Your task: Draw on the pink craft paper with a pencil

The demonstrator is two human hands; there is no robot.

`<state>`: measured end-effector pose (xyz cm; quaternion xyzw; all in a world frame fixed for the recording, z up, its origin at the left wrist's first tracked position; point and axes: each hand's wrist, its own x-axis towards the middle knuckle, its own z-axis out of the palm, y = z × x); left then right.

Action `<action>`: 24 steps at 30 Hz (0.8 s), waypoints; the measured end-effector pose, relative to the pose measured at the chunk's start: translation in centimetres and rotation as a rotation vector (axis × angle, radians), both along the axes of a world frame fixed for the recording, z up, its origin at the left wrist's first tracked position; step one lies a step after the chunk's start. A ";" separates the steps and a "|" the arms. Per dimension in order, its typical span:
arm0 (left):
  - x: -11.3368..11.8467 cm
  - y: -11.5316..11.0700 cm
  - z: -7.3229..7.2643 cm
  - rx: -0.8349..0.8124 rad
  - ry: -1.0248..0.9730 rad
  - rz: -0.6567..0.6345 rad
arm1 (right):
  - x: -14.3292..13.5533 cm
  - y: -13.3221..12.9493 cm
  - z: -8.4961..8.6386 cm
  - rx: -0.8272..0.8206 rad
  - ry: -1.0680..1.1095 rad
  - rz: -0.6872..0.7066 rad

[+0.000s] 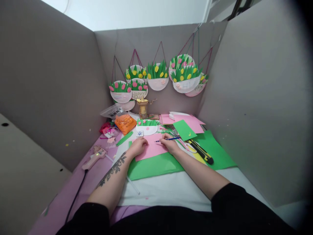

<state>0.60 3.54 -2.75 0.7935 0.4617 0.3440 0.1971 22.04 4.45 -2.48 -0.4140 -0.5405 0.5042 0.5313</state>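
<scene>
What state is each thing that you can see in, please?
Left hand: resting on pink sheet
Right hand: gripping blue pencil
Pink sheet: lying over green sheet
Blue pencil: held above pink sheet
Glue gun: lying down, light lit
Cutter: lying down, blade unclear
Paper baskets: hanging by strings

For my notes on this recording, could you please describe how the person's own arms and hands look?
The black left sleeve and right sleeve leave the forearms bare. A dark, leafy floral tattoo runs along the left forearm; the right forearm shows no marking. The left hand and right hand are ungloved, with no watch or bracelet showing.
</scene>
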 end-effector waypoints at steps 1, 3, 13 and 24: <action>0.0 0.0 -0.1 0.020 0.014 -0.003 | 0.0 0.2 -0.4 0.017 -0.012 -0.022; 0.0 0.0 -0.1 0.059 0.055 -0.005 | 0.1 0.4 -1.1 0.059 -0.049 -0.054; 0.3 -0.5 0.6 0.020 0.304 0.021 | 0.2 -0.2 -0.8 0.074 -0.177 -0.092; 0.0 -0.4 0.4 0.031 0.351 0.057 | -0.2 -0.7 -0.8 0.116 -0.267 -0.102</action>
